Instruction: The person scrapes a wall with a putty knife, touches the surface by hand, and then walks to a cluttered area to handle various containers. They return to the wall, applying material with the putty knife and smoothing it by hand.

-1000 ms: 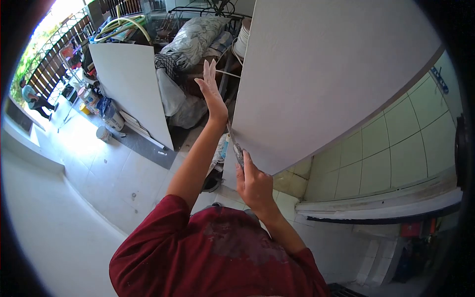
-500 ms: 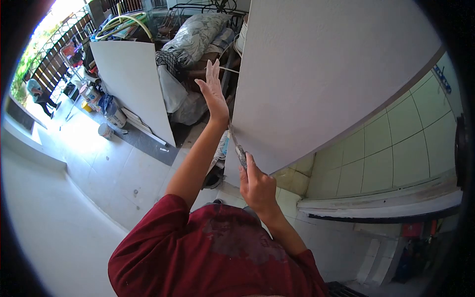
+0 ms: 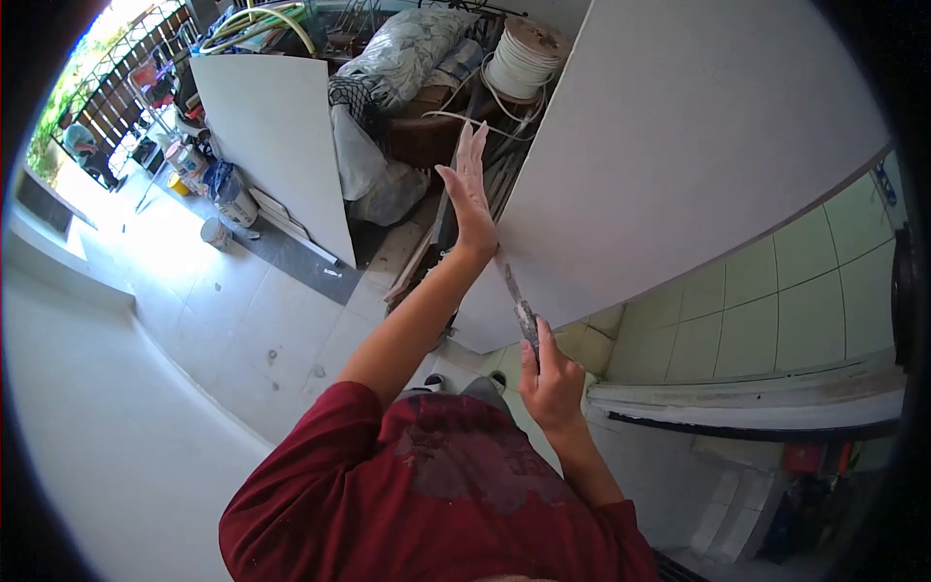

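Observation:
My right hand [image 3: 555, 386] is closed around the grey, white-smeared handle of a narrow-bladed hand tool [image 3: 526, 320]. The blade points up and forward, its tip close to my left wrist, overlapping the lower left part of a large white panel [image 3: 718, 126]. My left hand [image 3: 472, 199] is raised at that panel's left edge, holding nothing. Its fingers are stretched upward, with the thumb apart and whitish dust on the fingertips. The heel of the hand lies right at the panel edge.
Behind my left hand are a cable spool [image 3: 524, 63], plastic-wrapped bundles [image 3: 412, 58] and a second white panel [image 3: 281, 145]. Buckets [image 3: 233, 202] stand on the tiled floor to the left. A person [image 3: 85, 150] is bent over near the fence. A ledge [image 3: 747, 403] runs along the right.
The view has shifted, so the hands and panel appear farther right, and the cable spool shows more fully. My left hand stays stretched at the panel edge; my right keeps its grip.

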Demonstrator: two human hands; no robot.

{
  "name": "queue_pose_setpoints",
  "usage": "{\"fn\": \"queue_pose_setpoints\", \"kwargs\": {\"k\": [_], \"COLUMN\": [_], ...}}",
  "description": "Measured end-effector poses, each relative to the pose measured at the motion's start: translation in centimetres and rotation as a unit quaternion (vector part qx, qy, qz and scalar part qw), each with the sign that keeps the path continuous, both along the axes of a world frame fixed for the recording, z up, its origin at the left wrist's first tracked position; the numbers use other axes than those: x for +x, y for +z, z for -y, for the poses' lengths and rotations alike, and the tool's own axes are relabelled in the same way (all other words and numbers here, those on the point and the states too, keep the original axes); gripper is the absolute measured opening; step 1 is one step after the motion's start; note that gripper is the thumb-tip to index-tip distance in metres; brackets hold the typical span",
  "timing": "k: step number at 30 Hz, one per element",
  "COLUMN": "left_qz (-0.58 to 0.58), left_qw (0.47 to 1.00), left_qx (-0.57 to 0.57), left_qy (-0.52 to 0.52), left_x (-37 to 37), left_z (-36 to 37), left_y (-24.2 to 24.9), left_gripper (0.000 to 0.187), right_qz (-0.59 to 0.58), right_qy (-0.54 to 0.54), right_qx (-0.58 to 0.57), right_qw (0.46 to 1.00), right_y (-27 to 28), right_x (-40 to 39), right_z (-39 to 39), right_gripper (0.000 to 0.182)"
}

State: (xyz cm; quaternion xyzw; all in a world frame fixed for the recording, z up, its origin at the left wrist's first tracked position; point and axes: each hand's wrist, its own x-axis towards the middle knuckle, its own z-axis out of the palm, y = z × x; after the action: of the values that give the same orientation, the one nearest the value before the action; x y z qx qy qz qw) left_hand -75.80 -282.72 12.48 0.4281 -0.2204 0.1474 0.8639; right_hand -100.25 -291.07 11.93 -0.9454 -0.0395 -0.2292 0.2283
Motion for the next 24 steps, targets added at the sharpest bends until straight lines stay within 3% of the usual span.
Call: {"fn": "queue_pose_setpoints", "kwargs": {"k": [2,5,8,10,12,13,14,16,17,19,20,22,24], "left_qz": [-0.006,-0.01,-0.008,-0.022,0.009,0.011,0.013,0.03,0.032,-0.197,-0.195,-0.359,-0.336], "left_qw": [1.0,0.986,0.982,0.981,0.984,0.992,0.993,0.962,0.96,0.971,0.973,0.933,0.932], "left_qx": [0.001,-0.028,0.036,0.013,0.138,0.122,0.121,0.227,0.224,0.114,0.11,0.034,0.088], "left_qy": [-0.015,-0.163,-0.186,-0.19,-0.109,-0.016,-0.011,0.151,0.163,-0.072,-0.06,-0.017,0.103], "left_x": [-0.1,-0.2,-2.1,-4.0,-4.7,-5.2,-5.6,-6.4,-6.2,-6.3,-6.5,-7.9,-11.2], "left_z": [-0.3,-1.0,-0.8,-0.7,-0.6,0.3,0.4,0.1,-0.3,-1.5,-2.3,-4.0,-5.8], "left_y": [-0.2,0.1,-0.7,-1.2,-3.8,-5.3,-6.5,-8.6,-10.2,-14.3,-15.8,-18.4,-20.4], "left_gripper": [0.094,0.099,0.098,0.088,0.074,0.068,0.068,0.062,0.062,0.056,0.056,0.045,0.041], "right_qz": [0.003,0.017,0.006,-0.013,0.018,0.017,0.004,-0.001,-0.013,-0.028,-0.047,-0.068,-0.027], "right_qy": [-0.001,0.0,-0.004,-0.004,-0.02,-0.017,-0.031,-0.033,-0.041,-0.036,-0.028,-0.006,0.04], "right_qx": [-0.013,-0.021,0.001,0.016,0.047,0.047,0.071,0.092,0.129,0.162,0.168,0.174,0.122], "right_qw": [1.0,1.0,1.0,1.0,0.999,0.999,0.997,0.995,0.991,0.986,0.984,0.982,0.991], "right_y": [-0.3,-1.0,-2.3,-3.3,-4.4,-5.0,-5.5,-6.3,-6.6,-6.9,-6.9,-7.2,-8.3], "right_x": [-0.5,-1.0,-2.3,-3.8,-5.4,-6.4,-7.3,-8.1,-8.4,-9.2,-9.4,-10.4,-10.8], "right_z": [-0.5,-1.0,-0.8,-0.2,0.2,0.4,0.8,1.4,1.5,2.2,2.6,3.6,5.0], "right_gripper": [0.038,0.037,0.037,0.037,0.037,0.037,0.037,0.037,0.037,0.037,0.037,0.037,0.038]}}
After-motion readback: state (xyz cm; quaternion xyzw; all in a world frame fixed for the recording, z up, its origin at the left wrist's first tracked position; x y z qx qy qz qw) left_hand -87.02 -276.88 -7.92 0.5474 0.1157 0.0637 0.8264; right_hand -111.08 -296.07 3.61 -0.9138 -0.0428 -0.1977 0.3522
